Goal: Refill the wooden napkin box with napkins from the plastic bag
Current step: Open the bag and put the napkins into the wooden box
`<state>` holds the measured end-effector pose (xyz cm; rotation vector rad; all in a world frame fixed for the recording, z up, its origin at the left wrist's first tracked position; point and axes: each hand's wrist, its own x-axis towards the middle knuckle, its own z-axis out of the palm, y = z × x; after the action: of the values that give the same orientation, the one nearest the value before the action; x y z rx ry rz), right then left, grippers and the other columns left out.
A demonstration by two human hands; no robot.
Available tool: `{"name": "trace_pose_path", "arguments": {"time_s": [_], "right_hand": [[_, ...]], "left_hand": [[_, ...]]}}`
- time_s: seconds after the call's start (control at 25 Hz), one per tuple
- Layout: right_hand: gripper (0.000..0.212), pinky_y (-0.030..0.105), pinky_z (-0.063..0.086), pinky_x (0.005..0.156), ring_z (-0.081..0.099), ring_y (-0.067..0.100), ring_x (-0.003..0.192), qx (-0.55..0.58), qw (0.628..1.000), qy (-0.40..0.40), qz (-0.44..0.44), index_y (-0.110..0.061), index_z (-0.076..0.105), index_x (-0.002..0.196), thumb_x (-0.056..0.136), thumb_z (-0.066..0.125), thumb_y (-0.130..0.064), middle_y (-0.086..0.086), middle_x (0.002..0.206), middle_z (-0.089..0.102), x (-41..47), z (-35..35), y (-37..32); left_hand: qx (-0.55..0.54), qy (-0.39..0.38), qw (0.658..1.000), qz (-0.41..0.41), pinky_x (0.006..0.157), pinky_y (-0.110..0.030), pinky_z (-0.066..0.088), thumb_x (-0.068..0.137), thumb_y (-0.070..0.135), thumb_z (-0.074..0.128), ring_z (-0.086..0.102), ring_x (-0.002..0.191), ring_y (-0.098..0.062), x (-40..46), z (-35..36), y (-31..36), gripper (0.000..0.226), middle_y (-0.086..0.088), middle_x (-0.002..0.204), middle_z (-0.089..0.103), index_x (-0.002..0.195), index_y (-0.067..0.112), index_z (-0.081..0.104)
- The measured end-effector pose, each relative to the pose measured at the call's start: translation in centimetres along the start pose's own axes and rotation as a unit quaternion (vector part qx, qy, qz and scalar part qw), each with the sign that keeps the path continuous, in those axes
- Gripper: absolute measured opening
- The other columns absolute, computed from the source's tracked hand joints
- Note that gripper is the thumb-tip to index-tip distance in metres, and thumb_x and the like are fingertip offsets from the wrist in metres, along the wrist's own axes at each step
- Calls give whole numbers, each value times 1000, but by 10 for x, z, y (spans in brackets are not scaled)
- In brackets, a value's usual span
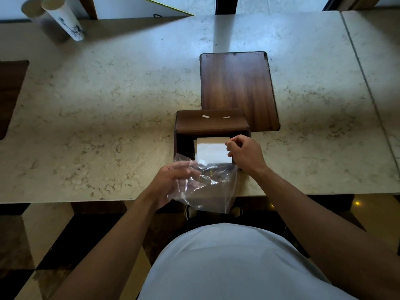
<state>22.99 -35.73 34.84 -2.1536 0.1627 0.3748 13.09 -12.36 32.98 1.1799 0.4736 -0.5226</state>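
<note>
- The left hand (173,182) was at about 7 o'clock from the box, near the edge of the table. Its fingers were curled on the clear plastic bag (207,187) and kept hold of it.
- The plastic bag hung crumpled over the near edge of the table, just at 6 o'clock of the box. It looked empty, but through the folds I could not tell this for sure.
- The right hand (245,152) was at the 3 o'clock side of the box opening. Its fingers were bent and close together, the tips touching the right edge of the napkins (213,151). If it really pinched a napkin or only rested there, I cannot tell.
- The napkins were a white stack lying inside the wooden napkin box (184,144), more to the right half of the opening.
- The wooden napkin box stood open on the marble table (108,105), close to the near edge. Its lid (211,123) was tilted back at 12 o'clock.
- A dark wooden board (238,87) lay flat on the table at 12 o'clock behind the box, touching the lid.
- Two white paper cups (65,20) stood far away at 10 o'clock.
- Another dark panel (10,94) was at the 9 o'clock edge of the view.
</note>
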Motion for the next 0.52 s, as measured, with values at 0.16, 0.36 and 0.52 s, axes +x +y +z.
{"name": "trace_pose_path", "arguments": {"time_s": [0.16,0.36,0.52], "right_hand": [[29,26,57,66,72,9,71,91,994,-55,13,-18,71,93,102,53,-39,1,84,74,0,-10,-11],[31,32,58,76,72,23,87,223,963,-136,69,-15,71,109,99,56,-41,11,97,75,-2,-23,-12],[26,26,60,70,68,20,81,297,942,-145,68,-11,75,104,94,67,-34,4,86,73,-10,-34,-8]], "left_hand": [[-93,10,995,35,72,-40,62,90,6,65,73,97,-33,7,5,19,31,-25,115,72,121,3,71],[-142,14,988,60,86,-50,61,90,6,67,73,101,-35,12,9,30,32,-23,118,73,122,9,72],[-125,31,989,68,92,-52,57,95,6,65,66,115,-43,11,6,28,39,-26,127,68,134,-1,60]]}}
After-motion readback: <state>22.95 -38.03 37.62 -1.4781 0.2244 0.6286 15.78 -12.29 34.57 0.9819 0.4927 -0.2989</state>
